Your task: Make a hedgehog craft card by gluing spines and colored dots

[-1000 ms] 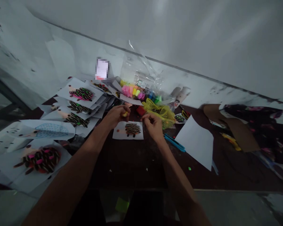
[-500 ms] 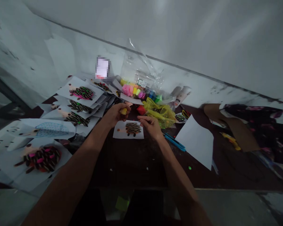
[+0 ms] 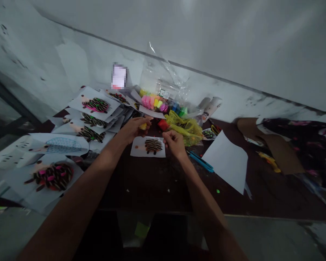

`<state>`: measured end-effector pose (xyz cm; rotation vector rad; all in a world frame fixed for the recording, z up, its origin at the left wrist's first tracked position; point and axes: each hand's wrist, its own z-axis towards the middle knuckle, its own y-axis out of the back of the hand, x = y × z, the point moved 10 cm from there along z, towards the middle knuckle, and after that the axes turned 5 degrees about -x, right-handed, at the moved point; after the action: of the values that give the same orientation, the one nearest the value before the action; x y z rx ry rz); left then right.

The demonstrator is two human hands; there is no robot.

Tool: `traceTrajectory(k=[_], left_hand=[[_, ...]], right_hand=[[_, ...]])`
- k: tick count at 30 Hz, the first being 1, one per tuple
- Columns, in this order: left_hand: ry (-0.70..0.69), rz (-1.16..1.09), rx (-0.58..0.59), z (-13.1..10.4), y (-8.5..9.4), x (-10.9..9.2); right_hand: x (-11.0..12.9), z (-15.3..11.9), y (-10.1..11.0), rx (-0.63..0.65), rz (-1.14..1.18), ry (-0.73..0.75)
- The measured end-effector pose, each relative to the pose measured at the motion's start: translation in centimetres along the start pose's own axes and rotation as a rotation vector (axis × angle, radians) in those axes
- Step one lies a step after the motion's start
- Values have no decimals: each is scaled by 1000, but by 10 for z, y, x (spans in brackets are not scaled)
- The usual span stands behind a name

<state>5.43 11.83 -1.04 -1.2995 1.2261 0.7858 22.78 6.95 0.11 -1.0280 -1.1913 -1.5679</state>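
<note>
Right hand (image 3: 176, 144) edged rightward, curled, pinching

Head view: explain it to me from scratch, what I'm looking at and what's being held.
There is no machine here: a person works with two bare hands, seen by a camera worn on the head, looking forward and down. The left hand holds a small yellow lump. The fingers of the right hand are pinched together by the right edge of a hedgehog card; whether they grip anything is too small to tell. On the dark table, hedgehog pictures are piled at left, a crumpled yellow plastic bag lies beyond the right hand, and a blank paper sheet lies at right.
</note>
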Motion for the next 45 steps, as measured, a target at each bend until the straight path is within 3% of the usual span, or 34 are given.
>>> traceTrajectory(k=[5, 12, 18, 29, 38, 45], left_hand=[[-15, 39, -57, -11, 13, 6], [-61, 17, -8, -11, 19, 22], [-91, -1, -33, -5, 24, 13], [-67, -8, -5, -3, 16, 11], [-71, -28, 4, -4, 13, 12], [-84, -33, 9, -6, 13, 11]], right_hand=[[0, -1, -5, 18, 52, 8], [7, -5, -4, -18, -1, 53], [0, 0, -1, -31, -58, 67], [1, -3, -10, -11, -137, 83], [19, 3, -18, 52, -234, 144], [11, 3, -12, -22, -177, 87]])
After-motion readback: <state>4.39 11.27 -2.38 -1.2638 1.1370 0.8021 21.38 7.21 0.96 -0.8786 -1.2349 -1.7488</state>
